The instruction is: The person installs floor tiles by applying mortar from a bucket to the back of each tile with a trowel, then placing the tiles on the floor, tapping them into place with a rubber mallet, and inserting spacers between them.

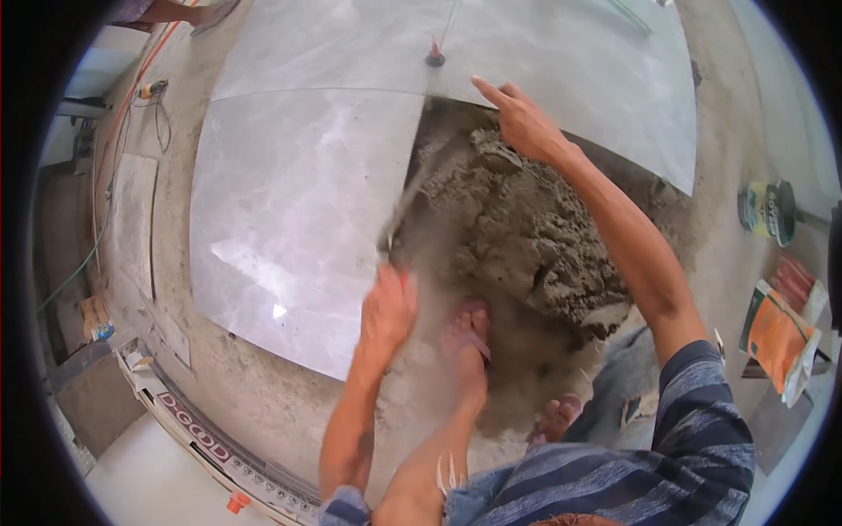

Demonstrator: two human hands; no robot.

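My left hand [388, 302] is wrapped round the red handle of a trowel [392, 230], whose blurred blade lies along the right edge of a glossy grey tile [298, 202]. Over the far edge of the rough grey mortar [535, 228], my right hand [522, 118] points with its index finger toward another laid tile [570, 61], and nothing shows in it. A red and black tile spacer clip [435, 54] stands in the joint beyond.
My bare foot [469, 333] is beside the mortar. A bucket [767, 212] and an orange bag [776, 333] stand at the right. A long tile cutter [210, 447] lies lower left, with cables [114, 175] farther up. Another person's hand [210, 16] shows top left.
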